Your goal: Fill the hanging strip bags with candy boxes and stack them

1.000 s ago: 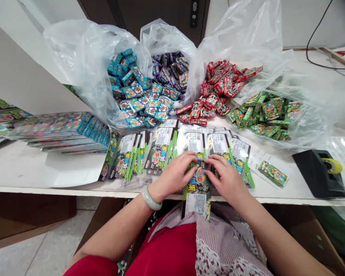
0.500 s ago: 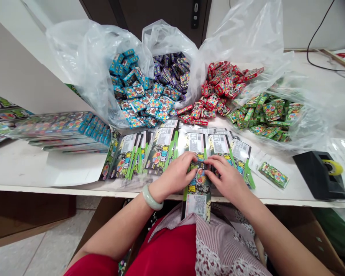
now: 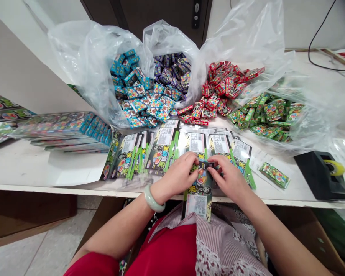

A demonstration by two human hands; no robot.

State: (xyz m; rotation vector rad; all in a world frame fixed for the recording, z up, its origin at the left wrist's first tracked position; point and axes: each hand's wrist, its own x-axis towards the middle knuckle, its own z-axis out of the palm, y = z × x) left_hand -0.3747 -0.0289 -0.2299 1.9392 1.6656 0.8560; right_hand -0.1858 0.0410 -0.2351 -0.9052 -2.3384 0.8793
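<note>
A flat black-and-green printed candy packet with a white label hangs over the table's front edge, its lower end against the apron. My left hand pinches its upper left side, the thumb lying across the print. At the upper right corner, my right hand has thumb and forefinger closed on the packet's edge. Rows of similar packets lie overlapped behind and beside both hands. Small red boxes and blue boxes spill from clear bags just beyond them. My fingertips partly hide the packet's top.
Purple boxes and green boxes fill other clear bags. Filled packets are stacked at left beside a white card sheet. To the right are a single green packet and a black tape dispenser.
My right hand's fingers have shifted slightly and now pinch the packet's upper right corner. The left hand stays nearly in place on the packet. The boxes and bags have not moved.
</note>
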